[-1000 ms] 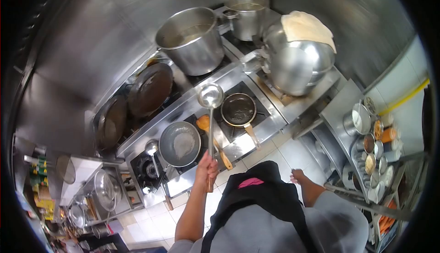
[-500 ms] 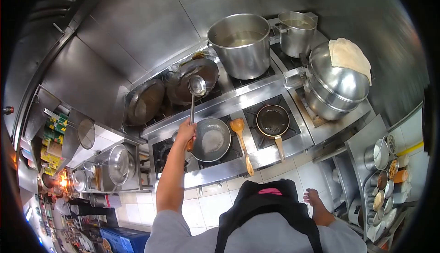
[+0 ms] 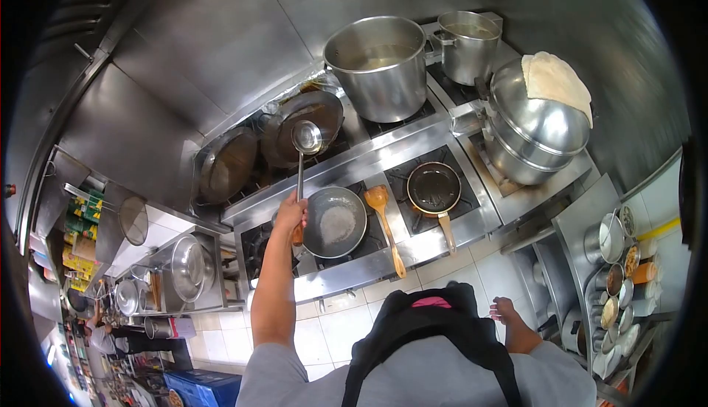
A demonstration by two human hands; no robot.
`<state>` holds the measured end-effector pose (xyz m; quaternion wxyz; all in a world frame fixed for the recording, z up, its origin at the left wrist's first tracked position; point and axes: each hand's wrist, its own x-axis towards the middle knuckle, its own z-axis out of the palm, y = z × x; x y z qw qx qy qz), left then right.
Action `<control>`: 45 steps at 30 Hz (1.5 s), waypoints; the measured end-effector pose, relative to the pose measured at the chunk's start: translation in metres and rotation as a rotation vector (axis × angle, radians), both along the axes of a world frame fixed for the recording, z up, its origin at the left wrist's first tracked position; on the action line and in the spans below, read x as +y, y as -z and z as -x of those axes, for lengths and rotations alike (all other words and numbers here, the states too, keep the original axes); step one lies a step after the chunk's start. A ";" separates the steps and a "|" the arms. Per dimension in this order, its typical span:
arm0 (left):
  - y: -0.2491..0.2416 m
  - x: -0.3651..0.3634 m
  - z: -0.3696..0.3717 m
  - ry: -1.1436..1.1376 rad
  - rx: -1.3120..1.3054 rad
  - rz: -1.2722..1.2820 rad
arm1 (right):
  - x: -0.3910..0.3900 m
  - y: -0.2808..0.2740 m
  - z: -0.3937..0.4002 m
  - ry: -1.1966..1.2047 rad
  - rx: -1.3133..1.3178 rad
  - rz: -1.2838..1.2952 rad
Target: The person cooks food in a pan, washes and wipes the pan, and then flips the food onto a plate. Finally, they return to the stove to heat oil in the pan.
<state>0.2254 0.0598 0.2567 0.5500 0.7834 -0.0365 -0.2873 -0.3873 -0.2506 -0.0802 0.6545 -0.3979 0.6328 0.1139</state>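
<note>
My left hand is wrapped around the wooden grip of a metal ladle. The ladle's round bowl points away from me, over the edge of a dark wok. Just right of that hand, a grey frying pan sits on a burner, with a whitish patch in its middle. My right hand hangs low beside my body, fingers loosely bent and apart, holding nothing. A wooden spatula lies on the stove between the grey pan and a smaller dark pan with shiny liquid in it.
Behind are two dark woks, a large stockpot and a smaller pot. A cloth covers part of a domed steamer. Right, a shelf carries bowls. Another person stands far left.
The view has shifted slightly, and the ladle has moved a little left with my left hand. A bright flame in the far left background no longer shows.
</note>
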 end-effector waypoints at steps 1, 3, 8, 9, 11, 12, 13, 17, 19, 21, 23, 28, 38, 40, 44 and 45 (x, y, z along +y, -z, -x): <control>0.002 0.000 -0.001 0.006 0.009 -0.006 | -0.001 0.007 0.001 -0.017 0.006 -0.012; 0.008 0.003 -0.004 -0.037 0.041 0.049 | -0.001 0.009 0.003 -0.025 0.022 -0.029; -0.013 0.006 0.011 -0.136 0.301 0.361 | -0.010 -0.005 -0.025 -0.051 0.003 0.016; -0.020 0.009 0.017 -0.130 0.311 0.357 | -0.013 -0.004 -0.029 -0.045 -0.019 0.013; -0.028 0.017 0.035 -0.184 0.320 0.475 | -0.016 0.001 -0.036 -0.015 -0.054 0.034; -0.038 0.015 0.052 -0.156 0.318 0.485 | -0.017 -0.001 -0.039 -0.011 -0.059 0.037; -0.050 0.015 0.070 -0.129 0.314 0.497 | -0.017 -0.006 -0.045 -0.009 -0.067 0.040; -0.045 0.001 0.134 -0.134 0.472 0.495 | -0.015 -0.021 -0.070 -0.015 -0.106 0.046; -0.020 -0.014 0.161 -0.141 0.596 0.476 | -0.014 -0.024 -0.085 -0.019 -0.138 0.046; 0.016 -0.029 0.183 -0.074 0.650 0.381 | -0.013 -0.025 -0.103 -0.048 -0.241 0.097; 0.048 -0.048 0.208 0.073 0.585 0.260 | -0.016 -0.030 -0.128 -0.077 -0.280 0.123; 0.138 -0.068 0.235 0.433 -0.322 -0.176 | -0.022 -0.056 -0.203 -0.172 -0.451 0.161; 0.111 -0.102 0.237 0.559 -0.218 -0.153 | -0.013 -0.050 -0.273 -0.161 -0.499 -0.148; 0.078 -0.090 0.248 0.630 -0.454 -0.393 | -0.008 -0.055 -0.272 -0.360 -0.349 0.447; 0.113 -0.039 0.248 0.473 -0.771 -0.209 | -0.011 -0.027 -0.262 -0.474 -0.396 0.925; 0.093 -0.031 0.253 0.448 -0.770 -0.226 | -0.012 -0.032 -0.262 -0.464 -0.401 0.884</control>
